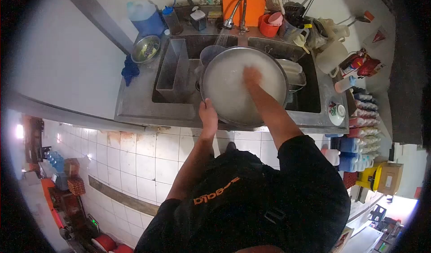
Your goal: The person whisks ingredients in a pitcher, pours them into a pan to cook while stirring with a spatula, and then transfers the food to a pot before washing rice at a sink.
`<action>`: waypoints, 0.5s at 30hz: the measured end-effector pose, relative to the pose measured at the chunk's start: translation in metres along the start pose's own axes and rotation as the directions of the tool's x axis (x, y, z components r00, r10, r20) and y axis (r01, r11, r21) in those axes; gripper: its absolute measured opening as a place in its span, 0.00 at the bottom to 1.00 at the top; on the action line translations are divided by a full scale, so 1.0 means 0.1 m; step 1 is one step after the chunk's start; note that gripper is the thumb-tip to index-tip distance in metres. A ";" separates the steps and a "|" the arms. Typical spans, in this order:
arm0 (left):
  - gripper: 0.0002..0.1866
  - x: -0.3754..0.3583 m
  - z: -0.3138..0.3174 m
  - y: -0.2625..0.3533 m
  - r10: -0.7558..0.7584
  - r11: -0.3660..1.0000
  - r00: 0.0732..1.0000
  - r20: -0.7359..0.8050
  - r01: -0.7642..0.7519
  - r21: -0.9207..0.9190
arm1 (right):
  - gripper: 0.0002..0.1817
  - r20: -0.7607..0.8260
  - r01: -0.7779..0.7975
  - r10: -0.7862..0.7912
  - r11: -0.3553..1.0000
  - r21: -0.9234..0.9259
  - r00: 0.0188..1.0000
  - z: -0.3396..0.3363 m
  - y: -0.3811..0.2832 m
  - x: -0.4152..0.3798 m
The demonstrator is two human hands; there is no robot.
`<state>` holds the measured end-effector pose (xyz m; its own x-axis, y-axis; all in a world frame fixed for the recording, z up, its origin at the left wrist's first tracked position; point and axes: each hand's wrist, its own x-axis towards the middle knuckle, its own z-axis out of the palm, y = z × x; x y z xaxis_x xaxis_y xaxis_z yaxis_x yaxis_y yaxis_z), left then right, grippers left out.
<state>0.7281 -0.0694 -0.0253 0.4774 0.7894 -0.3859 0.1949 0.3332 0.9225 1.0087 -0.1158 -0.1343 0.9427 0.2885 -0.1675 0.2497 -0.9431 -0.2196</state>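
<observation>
A large round metal basin [204,80], full of cloudy whitish liquid [229,93], rests over the middle of the double sink. My left hand [208,115] is closed on its near left rim. My right hand [252,76] reaches into the right half of the basin, partly in the liquid; its fingers are blurred and hidden. Behind the basin, water sprays down from the faucet [229,23] into the left bowl, near a translucent container [211,53]. Whatever lies beneath the cloudy surface does not show.
A grey rectangular tub [173,89] stands in the left sink bowl; metal trays [294,75] lie in the right one. Around the sink are a steel bowl [146,49], a blue jug [146,19], a red cup [269,26], a white bowl [336,113] and pitchers [332,57].
</observation>
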 end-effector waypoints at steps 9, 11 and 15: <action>0.18 -0.06 0.14 0.01 0.336 0.941 0.929 -0.154 -0.324 0.097 | 0.17 0.030 0.077 -0.083 0.986 0.147 0.996 -0.18 0.14 -0.05; 0.18 -0.07 0.16 0.04 0.357 0.934 0.917 -0.176 -0.344 0.097 | 0.18 0.096 0.020 -0.058 0.936 0.352 0.994 -0.24 0.16 -0.14; 0.17 -0.13 0.16 0.11 0.290 0.954 0.946 -0.146 -0.298 -0.037 | 0.19 0.239 -0.163 -0.059 0.574 0.802 0.969 -0.58 0.08 -0.47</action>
<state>0.7380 -0.0841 -0.0098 0.3828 0.9186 -0.0980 0.0117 0.1013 0.9948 0.9796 -0.1464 -0.0723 0.8459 0.3749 -0.3794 -0.1881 -0.4560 -0.8699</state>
